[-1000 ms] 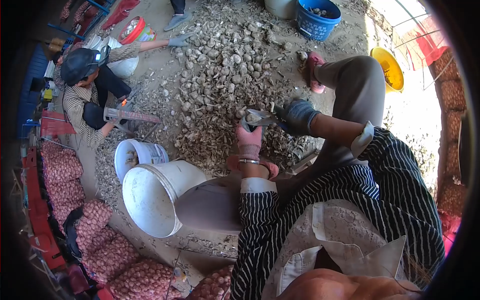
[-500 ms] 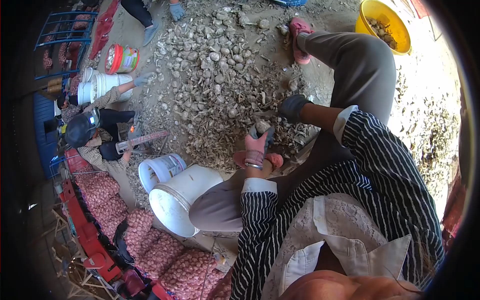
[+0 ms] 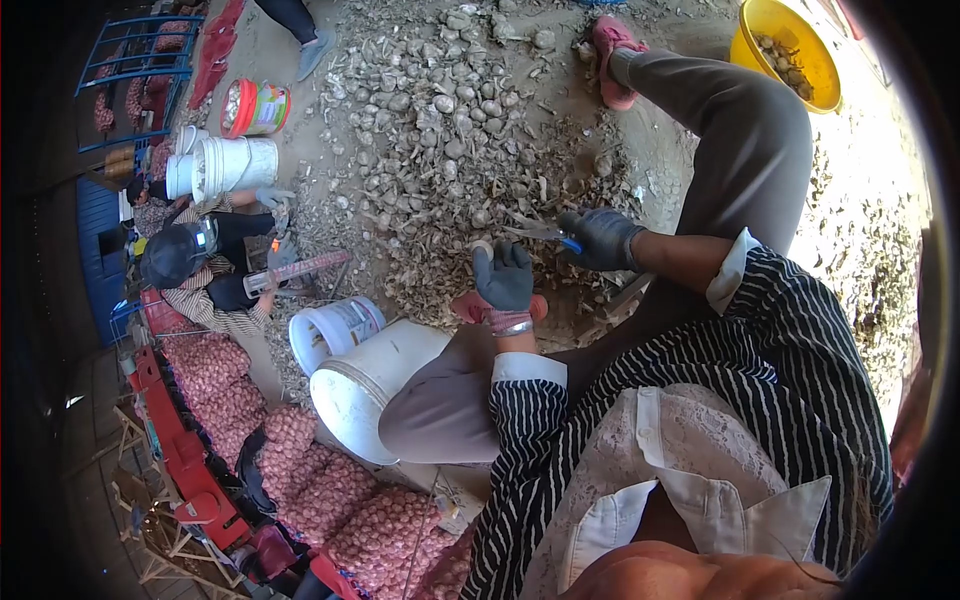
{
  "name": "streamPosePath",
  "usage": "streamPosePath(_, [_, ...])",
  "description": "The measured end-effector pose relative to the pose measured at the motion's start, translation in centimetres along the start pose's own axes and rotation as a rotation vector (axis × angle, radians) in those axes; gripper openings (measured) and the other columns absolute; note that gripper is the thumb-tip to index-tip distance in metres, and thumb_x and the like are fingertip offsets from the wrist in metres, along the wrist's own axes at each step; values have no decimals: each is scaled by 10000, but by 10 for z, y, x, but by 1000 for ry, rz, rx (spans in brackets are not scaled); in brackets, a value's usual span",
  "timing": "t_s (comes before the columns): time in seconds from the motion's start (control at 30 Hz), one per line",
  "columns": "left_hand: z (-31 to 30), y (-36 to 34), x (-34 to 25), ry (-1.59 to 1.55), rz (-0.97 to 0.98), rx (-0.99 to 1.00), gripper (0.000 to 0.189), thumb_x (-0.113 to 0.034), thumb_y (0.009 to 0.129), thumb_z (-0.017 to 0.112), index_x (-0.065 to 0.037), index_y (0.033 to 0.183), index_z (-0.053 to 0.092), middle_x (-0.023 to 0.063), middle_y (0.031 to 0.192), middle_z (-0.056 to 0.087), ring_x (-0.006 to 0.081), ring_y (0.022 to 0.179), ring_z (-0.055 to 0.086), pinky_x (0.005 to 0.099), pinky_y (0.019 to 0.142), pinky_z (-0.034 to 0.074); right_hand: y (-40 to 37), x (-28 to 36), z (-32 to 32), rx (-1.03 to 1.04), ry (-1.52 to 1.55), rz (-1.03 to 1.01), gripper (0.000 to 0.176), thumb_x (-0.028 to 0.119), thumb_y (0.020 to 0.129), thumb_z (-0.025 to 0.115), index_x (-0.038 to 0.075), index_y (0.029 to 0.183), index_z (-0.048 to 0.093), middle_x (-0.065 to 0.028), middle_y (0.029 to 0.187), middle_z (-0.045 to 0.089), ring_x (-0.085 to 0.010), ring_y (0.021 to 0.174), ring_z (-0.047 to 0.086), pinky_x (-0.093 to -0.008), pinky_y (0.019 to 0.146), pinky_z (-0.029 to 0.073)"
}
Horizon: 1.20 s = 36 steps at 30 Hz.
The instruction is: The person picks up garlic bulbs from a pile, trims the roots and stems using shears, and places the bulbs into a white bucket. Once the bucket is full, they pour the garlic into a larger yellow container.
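Note:
My left hand [image 3: 505, 277], in a grey glove with a pink cuff, is turned palm up, its fingers loosely curled and apart from the thumb. A pale spot shows at the thumb tip; no bulb is visible in the palm. To its right, my right hand [image 3: 604, 240], in a dark grey glove, grips pruning shears [image 3: 545, 233] with blue on the handle, their blades pointing left towards the left hand. Beneath and beyond both hands spreads a heap of garlic bulbs [image 3: 455, 150] mixed with dry stalks and husks.
Near my left knee stand a white bucket [image 3: 395, 358] and a smaller white pail [image 3: 345, 325]. A yellow basin [image 3: 822, 75] holds some bulbs at upper right. A co-worker in a dark cap [image 3: 172, 255] sits at left. Full garlic sacks [image 3: 350, 510] line the lower left.
My left hand has turned palm up, and the garlic bulb it held no longer shows. My right hand has shifted slightly, bringing the shears into view. A co-worker's gloved hand at the top has left view.

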<state>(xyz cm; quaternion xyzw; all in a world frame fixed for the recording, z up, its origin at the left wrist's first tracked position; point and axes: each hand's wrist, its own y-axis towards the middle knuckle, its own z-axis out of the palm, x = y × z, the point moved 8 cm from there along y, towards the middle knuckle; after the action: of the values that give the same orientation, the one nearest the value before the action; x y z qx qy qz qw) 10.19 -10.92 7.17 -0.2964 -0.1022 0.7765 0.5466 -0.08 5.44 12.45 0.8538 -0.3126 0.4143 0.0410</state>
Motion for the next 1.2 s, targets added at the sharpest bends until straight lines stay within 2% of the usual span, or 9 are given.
streamPosePath(0.13, [5, 1, 11, -54, -51, -270, 381, -393, 884, 605, -82, 1105, 606, 98, 1065, 651, 246, 1009, 598, 495, 925, 462, 2, 10, -6, -58, -66, -32, 378, 342, 798, 633, 51, 1031, 574, -212, 761, 629, -394, 758, 628, -468, 676, 492])
streamPosePath(0.4, [-1, -6, 56, 14, -265, 65, 381, -415, 916, 541, -110, 1126, 628, 91, 1143, 630, 290, 1105, 560, 501, 998, 418, 19, -8, 27, 145, -13, 70, 377, 329, 807, 637, 47, 1054, 591, -207, 754, 632, -378, 756, 637, -451, 676, 497])
streamPosePath(0.47, [-37, -6, 41, -15, -131, -242, 331, -355, 930, 540, -111, 1140, 617, 81, 1161, 626, 278, 1136, 551, 491, 1008, 420, 18, -15, 40, 225, 7, 95, 367, 322, 815, 645, 46, 1050, 587, -214, 736, 617, -382, 753, 633, -451, 677, 497])
streamPosePath(0.83, [-25, 71, 2, -150, -216, 274, 347, -284, 937, 526, -108, 1233, 574, 127, 1259, 577, 271, 1200, 520, 434, 988, 442, 39, -56, 5, -38, 1348, 757, 401, 440, 877, 601, 40, 909, 598, -74, 686, 619, -181, 512, 598, -313, 477, 499])
streamPosePath(0.9, [-52, 86, 9, 798, -126, -181, 301, -278, 915, 554, -84, 1132, 632, 123, 1229, 597, 268, 1094, 575, 433, 937, 475, 57, -54, -16, -138, 1629, 532, 429, 432, 907, 561, 16, 1007, 591, -95, 729, 637, -183, 544, 617, -299, 505, 524])
streamPosePath(0.93, [-49, 88, 20, 799, -137, -181, 301, -278, 915, 554, -84, 1132, 632, 123, 1229, 597, 268, 1094, 575, 433, 937, 475, 57, -59, -19, -145, 1631, 541, 429, 432, 907, 561, 16, 1007, 591, -95, 729, 637, -183, 544, 617, -299, 505, 524])
streamPosePath(1.0, [-17, 91, 48, 2160, 91, 207, 324, -202, 873, 580, -100, 1177, 620, 140, 1256, 570, 282, 1083, 582, 425, 925, 477, 61, -45, -37, -62, 2014, 556, 430, 421, 919, 551, 23, 1082, 571, -88, 761, 639, -186, 566, 621, -306, 561, 549])
streamPosePath(1.03, [-30, 95, 62, 2541, -190, 180, 449, -185, 842, 601, -134, 1285, 549, 146, 1367, 464, 309, 1106, 560, 423, 918, 473, 59, -35, -32, 116, 2054, 632, 426, 428, 920, 549, 38, 1088, 574, -85, 793, 643, -184, 594, 631, -312, 619, 562])
streamPosePath(1.2, [-47, 110, 80, 2847, -446, 175, 492, -192, 862, 598, -141, 1338, 488, 154, 1426, 386, 327, 1157, 510, 430, 917, 463, 44, -50, 19, 223, 1653, 774, 430, 450, 897, 585, 31, 993, 610, -95, 797, 662, -169, 672, 659, -317, 611, 545])
